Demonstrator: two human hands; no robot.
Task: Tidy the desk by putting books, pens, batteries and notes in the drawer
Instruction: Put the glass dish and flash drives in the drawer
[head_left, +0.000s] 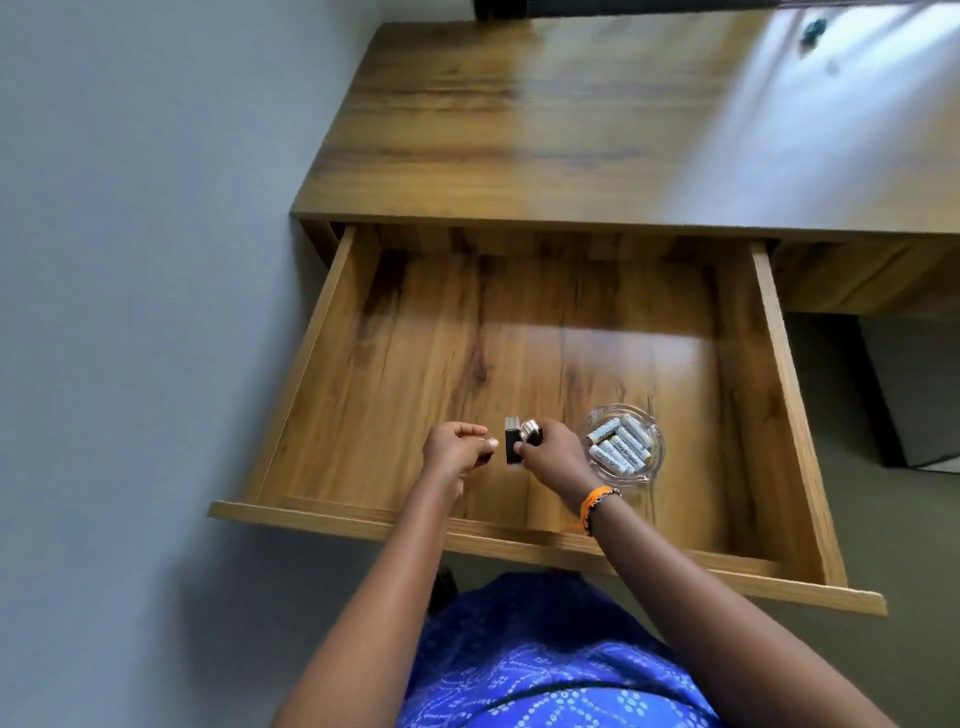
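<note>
The white batteries (618, 445) (lying in a glass dish (655, 457)) carry dark lettering, too blurred to read.

A small teal object (813, 30) is seen at the table's far right corner. A grey wall (130, 260) is seen on the left, and a dark box (914, 384) beneath on the right.

Glossy wood-grain drawer (415, 364); clear glass dish (655, 457).
</note>
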